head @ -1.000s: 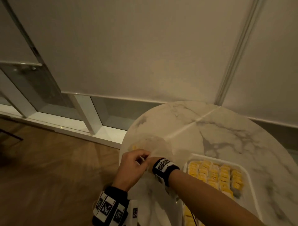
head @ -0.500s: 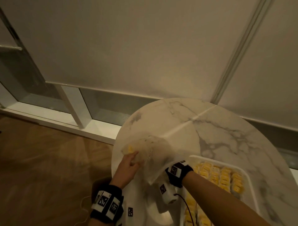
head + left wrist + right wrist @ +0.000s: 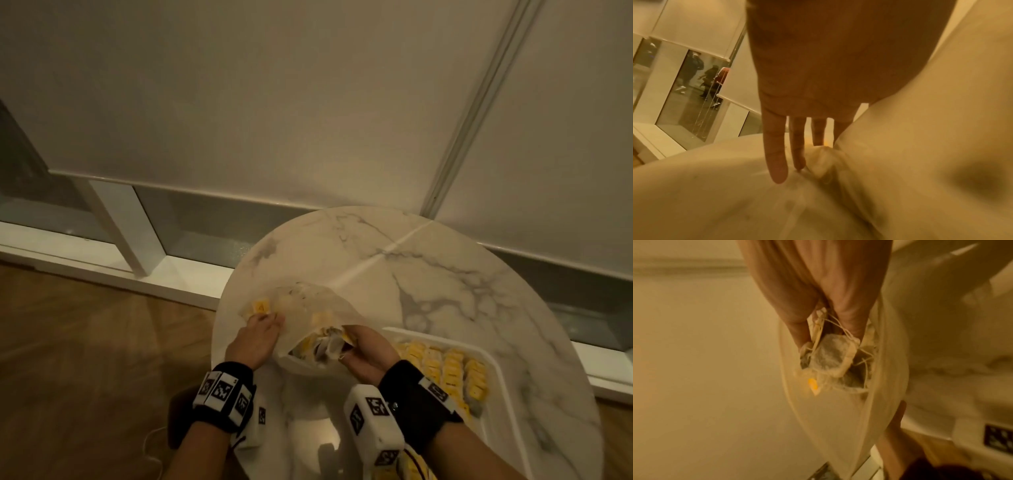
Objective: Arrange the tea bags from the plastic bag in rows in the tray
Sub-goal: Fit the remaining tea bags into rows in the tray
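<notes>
From the head view, you are pressing your left hand (image 3: 256, 337) on the clear, crinkled plastic bag (image 3: 301, 308) lying on the round white marble table (image 3: 428, 274), while your right hand (image 3: 368, 353) is gripping a clump of tea bags (image 3: 320, 344) at its mouth, beside the white rectangular tray (image 3: 493, 363) of yellow-tagged rows. The left wrist view is showing your fingers (image 3: 777, 154) lying straight on the film. The right wrist view is showing thumb and fingers pinching the tangled, stringed bags (image 3: 830, 353).

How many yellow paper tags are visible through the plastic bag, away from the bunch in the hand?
2: one yellow paper tag above the left hand, another mid-bag in the clear plastic bag. More may be hidden.
</notes>
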`<state>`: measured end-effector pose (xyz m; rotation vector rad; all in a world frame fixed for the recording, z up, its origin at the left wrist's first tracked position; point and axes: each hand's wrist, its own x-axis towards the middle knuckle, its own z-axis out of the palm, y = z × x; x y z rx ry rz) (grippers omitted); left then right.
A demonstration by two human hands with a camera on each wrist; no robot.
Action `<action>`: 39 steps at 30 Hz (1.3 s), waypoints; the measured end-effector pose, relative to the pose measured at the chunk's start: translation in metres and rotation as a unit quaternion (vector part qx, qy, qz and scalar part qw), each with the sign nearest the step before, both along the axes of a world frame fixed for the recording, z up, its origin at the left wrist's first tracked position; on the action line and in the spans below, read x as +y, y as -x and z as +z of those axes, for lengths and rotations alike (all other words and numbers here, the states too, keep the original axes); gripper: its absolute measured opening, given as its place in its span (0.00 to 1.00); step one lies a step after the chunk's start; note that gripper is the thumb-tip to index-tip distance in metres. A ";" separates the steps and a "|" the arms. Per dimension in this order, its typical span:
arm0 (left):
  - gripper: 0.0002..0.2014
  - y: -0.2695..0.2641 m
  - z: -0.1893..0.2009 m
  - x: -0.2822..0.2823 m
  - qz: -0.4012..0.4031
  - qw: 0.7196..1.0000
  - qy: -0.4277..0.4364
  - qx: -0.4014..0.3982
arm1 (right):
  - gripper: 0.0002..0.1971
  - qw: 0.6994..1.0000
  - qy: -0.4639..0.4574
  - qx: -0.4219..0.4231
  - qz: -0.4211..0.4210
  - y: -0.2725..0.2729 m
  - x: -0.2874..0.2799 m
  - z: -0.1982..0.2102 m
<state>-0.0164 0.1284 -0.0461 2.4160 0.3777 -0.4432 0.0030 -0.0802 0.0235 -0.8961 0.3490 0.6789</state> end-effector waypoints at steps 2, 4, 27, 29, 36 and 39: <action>0.28 -0.002 0.000 -0.001 0.000 1.000 -0.010 0.008 | 0.19 0.999 -0.039 0.009 -0.008 0.005 -0.010 0.000; 0.24 -0.005 -0.001 -0.003 -0.009 0.999 -0.042 0.013 | 0.17 0.997 -0.077 0.000 -0.008 0.018 -0.018 0.006; 0.45 0.046 -0.011 -0.090 -0.184 0.977 -0.101 -0.027 | 0.26 0.977 -0.152 -0.060 -0.134 0.129 -0.224 0.030; 0.34 0.036 -0.027 -0.083 -0.176 0.975 -0.137 0.005 | 0.29 0.974 -0.159 -0.086 -0.135 0.133 -0.229 0.034; 0.18 0.047 0.023 -0.115 -0.054 0.969 -0.070 -0.231 | 0.31 0.978 -0.110 -0.040 -0.173 0.138 -0.223 0.014; 0.14 0.084 0.067 -0.163 -0.010 0.940 0.167 -0.297 | 0.45 0.972 -0.153 -0.045 -0.173 0.134 -0.212 0.012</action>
